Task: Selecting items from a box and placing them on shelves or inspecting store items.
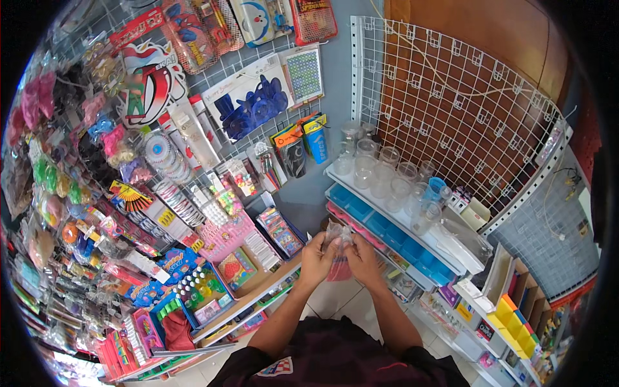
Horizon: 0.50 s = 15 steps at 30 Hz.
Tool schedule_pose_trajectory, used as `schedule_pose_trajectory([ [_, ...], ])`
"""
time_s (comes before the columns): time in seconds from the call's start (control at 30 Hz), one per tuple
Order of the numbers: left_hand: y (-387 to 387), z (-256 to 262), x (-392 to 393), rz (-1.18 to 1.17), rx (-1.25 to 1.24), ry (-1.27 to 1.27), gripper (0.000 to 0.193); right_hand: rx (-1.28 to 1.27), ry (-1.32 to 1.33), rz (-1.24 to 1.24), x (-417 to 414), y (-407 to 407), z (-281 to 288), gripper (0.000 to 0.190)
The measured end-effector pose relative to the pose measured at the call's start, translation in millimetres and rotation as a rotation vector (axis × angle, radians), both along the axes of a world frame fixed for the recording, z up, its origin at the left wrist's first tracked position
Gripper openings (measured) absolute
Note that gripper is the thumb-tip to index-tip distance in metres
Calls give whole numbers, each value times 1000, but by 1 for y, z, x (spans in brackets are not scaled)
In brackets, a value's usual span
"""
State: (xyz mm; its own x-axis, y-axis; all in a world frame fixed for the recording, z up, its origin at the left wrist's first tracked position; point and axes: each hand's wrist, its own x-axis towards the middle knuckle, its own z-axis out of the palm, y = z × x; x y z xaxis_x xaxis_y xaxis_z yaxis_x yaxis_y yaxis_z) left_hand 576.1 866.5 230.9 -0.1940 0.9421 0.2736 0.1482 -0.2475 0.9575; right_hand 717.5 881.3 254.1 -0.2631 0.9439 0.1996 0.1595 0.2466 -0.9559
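Observation:
Both hands meet in front of my body, at the gap between two shelf units. My left hand (317, 259) and my right hand (360, 256) grip a clear plastic bag (337, 232) between thumbs and fingers. The bag's crumpled top sticks up past my fingertips. Something reddish-pink (339, 270) shows below my hands, in or behind the lower part of the bag; what it is cannot be made out. To the right of my hands, several clear plastic jars (382, 173) stand on a white shelf (387, 205).
Packaged goods hang on a wire grid at left, above a shelf (256, 290) with boxes of small wares. Blue trays (411, 249) sit under the jars. A white wire grid panel (464, 87) rises behind them. Yellow bins (512, 329) stand at lower right, above the tiled floor (346, 302).

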Motion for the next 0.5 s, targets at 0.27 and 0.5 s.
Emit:
schedule_pose_trajectory([
  [0.27, 28, -7, 0, 63, 23, -145, 16, 44, 68, -9, -6, 27, -11, 23],
  [0.5, 32, -10, -17, 29, 5, -19, 12, 47, -176, 43, -9, 52, -9, 23],
])
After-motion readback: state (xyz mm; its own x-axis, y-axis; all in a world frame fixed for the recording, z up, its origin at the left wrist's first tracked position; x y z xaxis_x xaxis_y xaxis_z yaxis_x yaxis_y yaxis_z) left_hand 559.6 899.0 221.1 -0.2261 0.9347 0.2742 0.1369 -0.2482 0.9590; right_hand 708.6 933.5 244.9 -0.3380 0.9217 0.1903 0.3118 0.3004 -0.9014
